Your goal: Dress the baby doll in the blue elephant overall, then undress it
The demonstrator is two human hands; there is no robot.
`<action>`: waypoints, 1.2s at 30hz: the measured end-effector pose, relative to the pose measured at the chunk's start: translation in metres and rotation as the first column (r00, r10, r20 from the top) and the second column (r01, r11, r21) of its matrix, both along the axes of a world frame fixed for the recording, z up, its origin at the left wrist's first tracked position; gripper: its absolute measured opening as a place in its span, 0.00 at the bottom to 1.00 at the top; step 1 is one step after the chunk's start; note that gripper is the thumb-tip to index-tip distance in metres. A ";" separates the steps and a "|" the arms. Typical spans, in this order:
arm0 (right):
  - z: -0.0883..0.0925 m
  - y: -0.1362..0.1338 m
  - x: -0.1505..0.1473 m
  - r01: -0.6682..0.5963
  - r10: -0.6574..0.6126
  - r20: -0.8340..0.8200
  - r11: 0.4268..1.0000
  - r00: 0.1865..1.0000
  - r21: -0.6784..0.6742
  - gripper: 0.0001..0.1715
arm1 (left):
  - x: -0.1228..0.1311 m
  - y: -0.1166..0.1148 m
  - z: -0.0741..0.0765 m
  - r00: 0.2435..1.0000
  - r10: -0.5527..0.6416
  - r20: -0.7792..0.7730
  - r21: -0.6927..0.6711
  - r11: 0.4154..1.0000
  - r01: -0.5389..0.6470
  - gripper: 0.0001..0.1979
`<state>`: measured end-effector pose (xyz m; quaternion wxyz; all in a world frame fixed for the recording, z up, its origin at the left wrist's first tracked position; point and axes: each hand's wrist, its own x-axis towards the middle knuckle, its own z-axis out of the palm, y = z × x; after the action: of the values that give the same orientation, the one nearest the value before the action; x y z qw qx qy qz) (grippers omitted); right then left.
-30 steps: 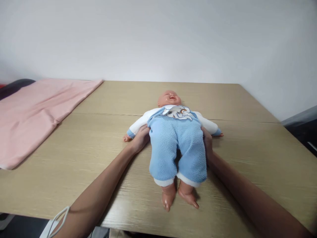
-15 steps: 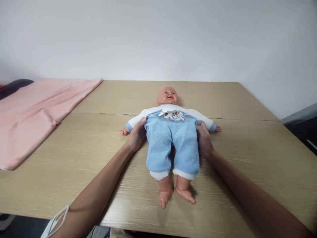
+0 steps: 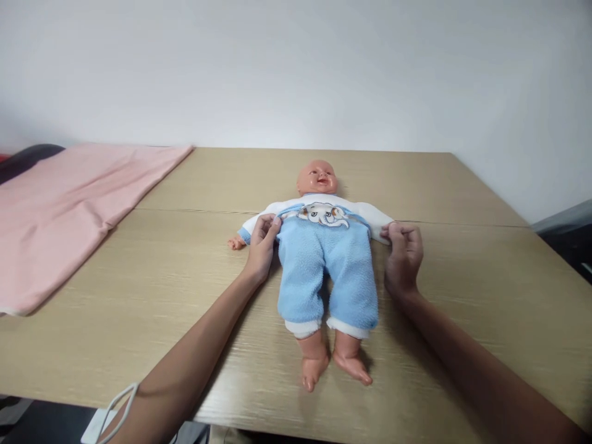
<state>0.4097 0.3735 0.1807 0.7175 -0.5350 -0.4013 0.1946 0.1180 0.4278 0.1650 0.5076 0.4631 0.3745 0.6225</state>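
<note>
On its back on the table lies a baby doll [image 3: 316,179], head away from me and bare feet toward me. It wears blue fleece pants [image 3: 328,265] with white cuffs and a white top with blue trim; an elephant patch [image 3: 322,214] shows on the chest. My left hand [image 3: 263,243] is closed at the side of the outfit, thumb and fingers pinching the blue cloth near the chest. My right hand [image 3: 404,253] pinches the end of the doll's white sleeve [image 3: 374,216], hiding the doll's hand on that side.
A pink cloth [image 3: 69,216] lies spread over the left part of the wooden table [image 3: 185,290]. A pale wall [image 3: 296,74] stands behind. Dark objects show past the table at the far left and right. A white loop [image 3: 123,404] hangs at my left wrist.
My right hand has left the side of the blue cloth and moved outward to the sleeve end. The elephant patch lies flatter, showing more. My left hand stays nearly in place.
</note>
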 end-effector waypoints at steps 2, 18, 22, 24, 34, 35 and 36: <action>0.019 0.001 -0.006 0.009 -0.029 0.159 0.992 0.987 0.123 0.18 | 0.003 -0.001 0.002 0.997 0.065 -0.034 0.046 0.997 -0.063 0.28; 0.110 0.187 -0.174 -0.197 0.690 0.502 0.475 -0.521 -0.858 0.22 | 0.007 -0.014 0.004 0.955 0.255 -0.153 0.182 0.957 -0.227 0.21; 0.105 0.178 -0.161 -0.377 0.672 0.637 0.517 -0.377 -0.769 0.18 | 0.008 -0.018 0.005 0.934 0.292 -0.206 0.223 0.943 -0.245 0.19; 0.103 0.173 -0.144 -0.558 0.716 0.675 0.491 -0.179 -0.669 0.19 | 0.007 -0.022 0.005 0.923 0.299 -0.243 0.282 0.932 -0.227 0.18; 0.090 0.168 -0.105 -0.789 0.867 0.476 0.394 0.148 -0.472 0.27 | 0.010 -0.033 0.010 0.856 0.502 -0.126 0.615 0.716 -0.330 0.08; 0.090 0.167 -0.106 -0.792 0.858 0.496 0.391 0.129 -0.469 0.27 | 0.012 -0.032 0.015 0.879 0.470 -0.084 0.599 0.728 -0.332 0.09; 0.091 0.165 -0.107 -0.795 0.852 0.512 0.383 0.108 -0.470 0.27 | 0.013 -0.032 0.019 0.900 0.434 -0.041 0.563 0.754 -0.338 0.09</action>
<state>0.3030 0.5388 0.2715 0.2554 -0.2752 -0.8548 0.3583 0.1312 0.3959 0.1842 0.1818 0.5507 0.3123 0.7524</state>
